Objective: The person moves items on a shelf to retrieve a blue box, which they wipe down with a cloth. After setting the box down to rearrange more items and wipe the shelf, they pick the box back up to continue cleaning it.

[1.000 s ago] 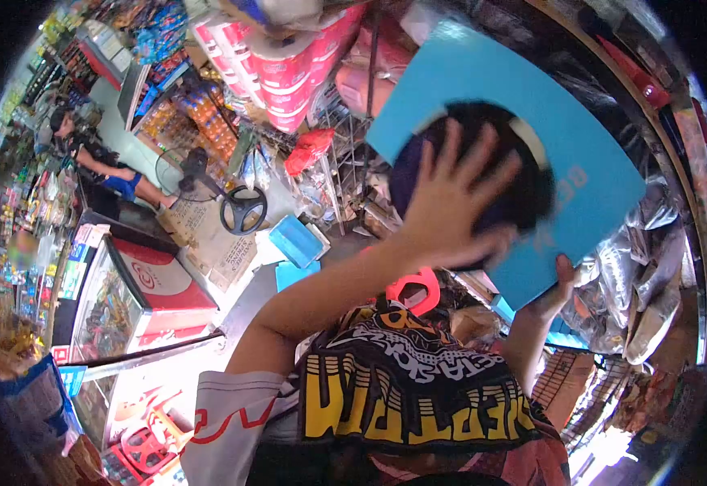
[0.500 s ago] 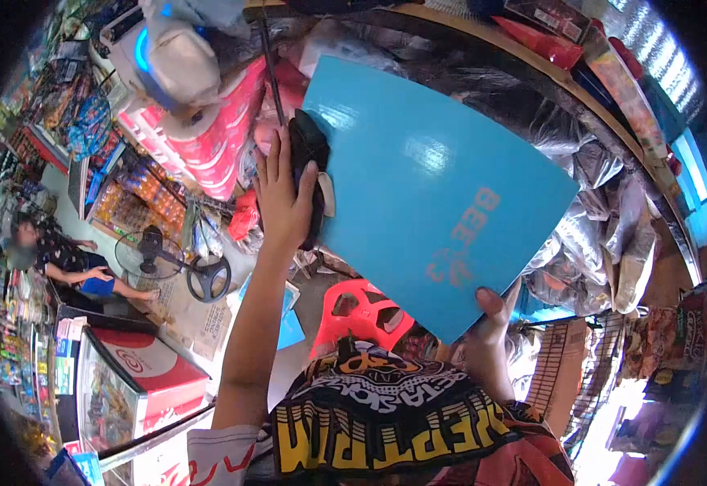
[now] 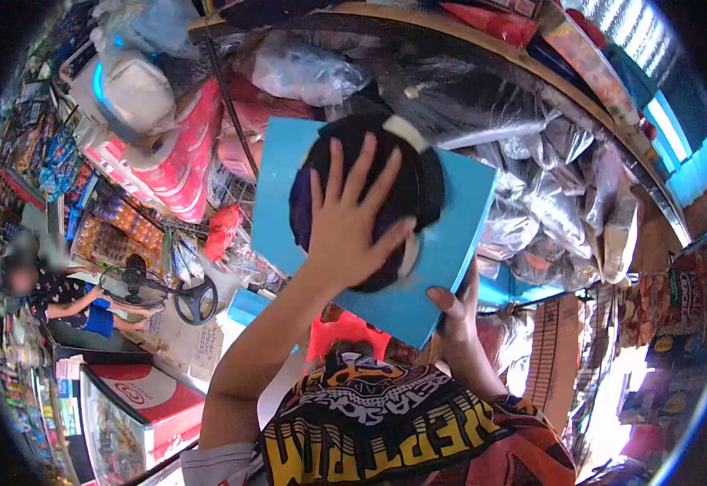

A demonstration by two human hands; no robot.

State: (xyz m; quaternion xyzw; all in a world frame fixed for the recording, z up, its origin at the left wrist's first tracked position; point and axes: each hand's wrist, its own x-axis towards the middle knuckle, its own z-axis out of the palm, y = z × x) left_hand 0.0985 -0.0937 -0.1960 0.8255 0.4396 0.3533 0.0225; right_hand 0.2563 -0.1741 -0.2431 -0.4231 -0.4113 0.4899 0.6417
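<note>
A light blue board or flat box (image 3: 281,174) is tilted in front of my chest. My right hand (image 3: 455,312) grips its lower right edge, thumb on top and the other fingers mostly hidden underneath. On the blue surface lies a bundled black cloth (image 3: 426,186) with cream patches. Spread over that cloth is my left hand (image 3: 353,215), palm down and fingers apart, pressing flat against it. The cloth is somewhat blurred, and it covers the middle of the blue surface.
Plastic-wrapped goods (image 3: 532,211) fill the shelf ahead. A red plastic chair (image 3: 329,332) stands below the board. At the left are a person (image 3: 70,296) sitting, a fan (image 3: 135,275), a steering wheel (image 3: 195,301) and a red-and-white freezer (image 3: 147,397).
My left hand and the black cloth have moved right, from the board's left edge onto its middle. The board has shifted left and its printed letters are now covered.
</note>
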